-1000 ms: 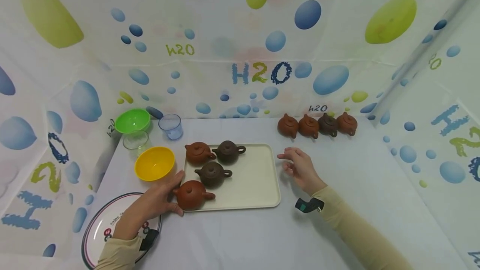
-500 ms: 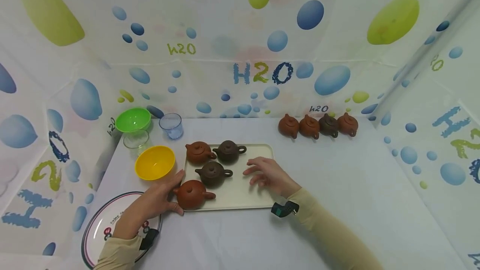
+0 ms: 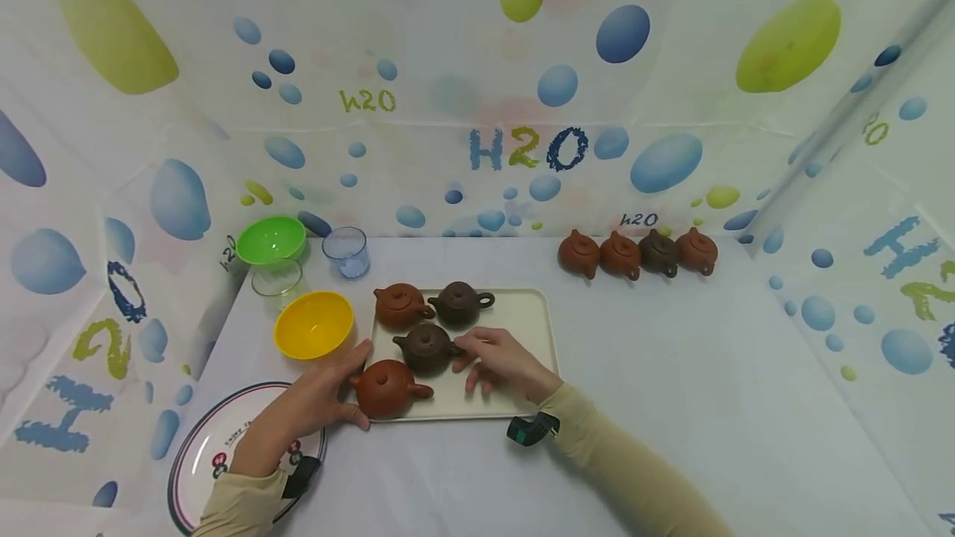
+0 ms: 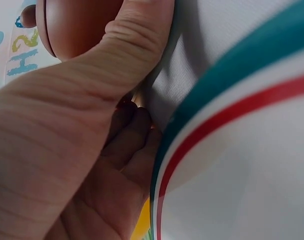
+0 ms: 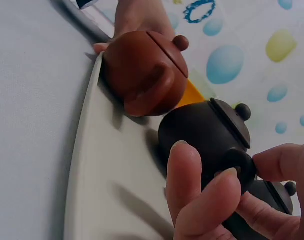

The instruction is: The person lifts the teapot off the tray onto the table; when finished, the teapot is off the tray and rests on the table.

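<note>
A dark brown teapot [image 3: 425,348] sat mid-tray on a cream tray [image 3: 522,317], its handle pinched between thumb and fingers of the right hand [image 3: 498,363]. The left hand [image 3: 313,404], fingers curled, held a reddish teapot [image 3: 384,388] at the tray's near left corner, beside a yellow bowl [image 3: 313,324].

Hidden and cut-off parts around the tray

In the left wrist view the left hand [image 4: 66,150] filled the frame, its fingertips tucked out of sight under the palm; only a slice of the reddish teapot [image 4: 76,25] showed at the top edge, and the striped plate [image 4: 232,100] ran off the right and bottom edges. In the right wrist view the right hand [image 5: 227,200] was cut by the bottom edge, and its fingers [image 5: 202,200] covered much of the dark teapot's [image 5: 202,135] handle. In the head view the plate's print was too small to read.
</note>
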A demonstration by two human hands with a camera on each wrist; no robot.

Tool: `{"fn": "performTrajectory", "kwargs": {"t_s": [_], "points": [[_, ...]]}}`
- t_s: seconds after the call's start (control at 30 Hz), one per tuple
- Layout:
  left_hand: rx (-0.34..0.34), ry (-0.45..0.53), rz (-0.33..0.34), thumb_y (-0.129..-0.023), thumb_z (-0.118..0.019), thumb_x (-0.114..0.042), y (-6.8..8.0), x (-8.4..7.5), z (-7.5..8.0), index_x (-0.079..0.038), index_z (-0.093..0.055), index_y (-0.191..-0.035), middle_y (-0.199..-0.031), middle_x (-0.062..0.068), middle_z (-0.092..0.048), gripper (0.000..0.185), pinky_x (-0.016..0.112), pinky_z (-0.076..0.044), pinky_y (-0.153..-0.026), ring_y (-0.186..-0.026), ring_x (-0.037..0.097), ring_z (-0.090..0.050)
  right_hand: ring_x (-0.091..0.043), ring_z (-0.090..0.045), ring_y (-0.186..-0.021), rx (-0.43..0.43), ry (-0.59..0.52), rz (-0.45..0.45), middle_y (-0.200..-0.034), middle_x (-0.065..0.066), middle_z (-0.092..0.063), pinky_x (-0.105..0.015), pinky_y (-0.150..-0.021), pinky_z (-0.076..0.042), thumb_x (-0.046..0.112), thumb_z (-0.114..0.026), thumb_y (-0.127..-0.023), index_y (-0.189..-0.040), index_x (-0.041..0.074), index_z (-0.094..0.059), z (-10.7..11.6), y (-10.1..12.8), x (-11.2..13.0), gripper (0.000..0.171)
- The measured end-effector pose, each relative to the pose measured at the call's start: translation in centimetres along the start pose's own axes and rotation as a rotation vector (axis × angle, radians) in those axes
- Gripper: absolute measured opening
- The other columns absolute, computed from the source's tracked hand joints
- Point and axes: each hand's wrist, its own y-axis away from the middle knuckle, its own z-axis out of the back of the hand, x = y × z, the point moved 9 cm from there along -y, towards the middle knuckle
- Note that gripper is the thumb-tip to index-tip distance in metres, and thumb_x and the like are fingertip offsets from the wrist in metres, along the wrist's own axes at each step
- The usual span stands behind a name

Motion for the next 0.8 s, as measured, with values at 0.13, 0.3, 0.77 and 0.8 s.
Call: {"fn": "performTrajectory", "kwargs": {"t_s": [0.13, 0.3, 0.77, 0.8], "points": [[0.003, -0.001, -0.003, -0.066, -0.101, -0.035, 0.1, 0.0, 0.0, 0.005, -0.042, -0.160, -0.156, 0.026, -0.057, 0.118, 0.061, -0.048, -0.117, -0.139, 0.044, -0.061, -0.012, -0.071, -0.059, 0.024, -0.004, 0.019, -0.093, -0.007, -0.076, -0.021, -0.046, -0.049, 0.031, -0.061, -0.108, -0.109, -0.001, -0.071, -0.9, -0.3, -0.1, 0.033], [-0.012, -0.030, -0.030, -0.066, -0.102, -0.034, 0.0, -0.1, 0.2, 0.006, -0.044, -0.159, -0.155, 0.027, -0.058, 0.117, 0.060, -0.049, -0.116, -0.137, 0.043, -0.063, -0.012, -0.071, -0.059, 0.052, 0.045, 0.055, -0.093, -0.005, -0.074, -0.022, -0.047, -0.052, 0.037, -0.061, -0.109, -0.105, -0.002, -0.071, -1.7, -0.3, 0.2, 0.041], [-0.013, -0.012, -0.017, -0.067, -0.101, -0.034, 0.0, 0.0, 0.1, 0.005, -0.043, -0.160, -0.155, 0.026, -0.058, 0.117, 0.059, -0.050, -0.116, -0.136, 0.042, -0.064, -0.011, -0.071, -0.066, 0.111, 0.062, 0.083, -0.088, -0.005, -0.070, -0.021, -0.053, -0.054, 0.035, -0.057, -0.112, -0.096, -0.001, -0.063, -2.1, 0.0, 0.4, 0.040], [-0.013, -0.012, -0.015, -0.066, -0.101, -0.034, 0.0, 0.0, 0.0, 0.005, -0.043, -0.160, -0.156, 0.026, -0.058, 0.117, 0.060, -0.050, -0.116, -0.136, 0.042, -0.064, -0.011, -0.070, -0.066, 0.109, 0.061, 0.085, -0.088, -0.005, -0.070, -0.021, -0.053, -0.054, 0.034, -0.056, -0.113, -0.095, -0.002, -0.062, -2.2, 0.0, 0.4, 0.040]]}}
